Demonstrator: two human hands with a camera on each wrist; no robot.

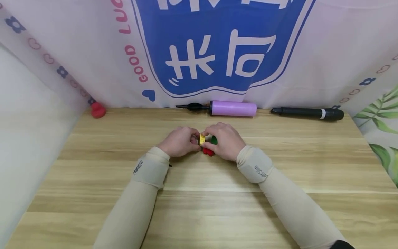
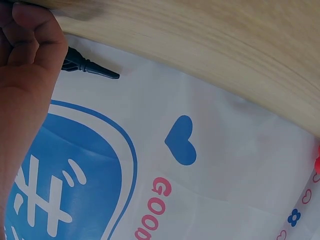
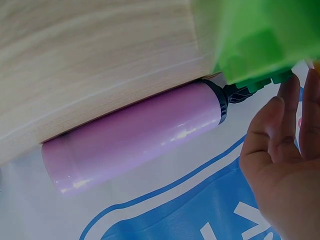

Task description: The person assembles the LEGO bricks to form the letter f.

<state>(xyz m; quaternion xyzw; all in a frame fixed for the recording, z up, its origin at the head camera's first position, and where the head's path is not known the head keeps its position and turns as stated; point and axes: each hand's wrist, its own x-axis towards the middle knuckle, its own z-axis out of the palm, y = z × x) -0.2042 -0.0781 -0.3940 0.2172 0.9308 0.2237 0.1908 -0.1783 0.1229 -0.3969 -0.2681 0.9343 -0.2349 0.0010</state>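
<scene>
In the head view a small yellow toy brick [image 1: 202, 139] is held upright between the two hands. My left hand [image 1: 180, 141] pinches it from the left with thumb and fingers. From the other side, the thumb and fingertips of my right hand [image 1: 226, 141] grip it. A green brick [image 1: 214, 140] shows beneath the right palm, and a red piece [image 1: 208, 151] lies just below the right thumb. The right wrist view has the green brick [image 3: 270, 40] large and blurred beside the fingers. What the left fingers hold is hidden in the left wrist view.
A purple hand pump [image 1: 234, 108] with a black nozzle lies along the table's back edge. Right of it is a black microphone-shaped object [image 1: 308, 113]. A red rounded object [image 1: 98, 110] sits at the back left corner. A printed cloth [image 1: 217, 83] hangs behind the wooden table [image 1: 199, 214].
</scene>
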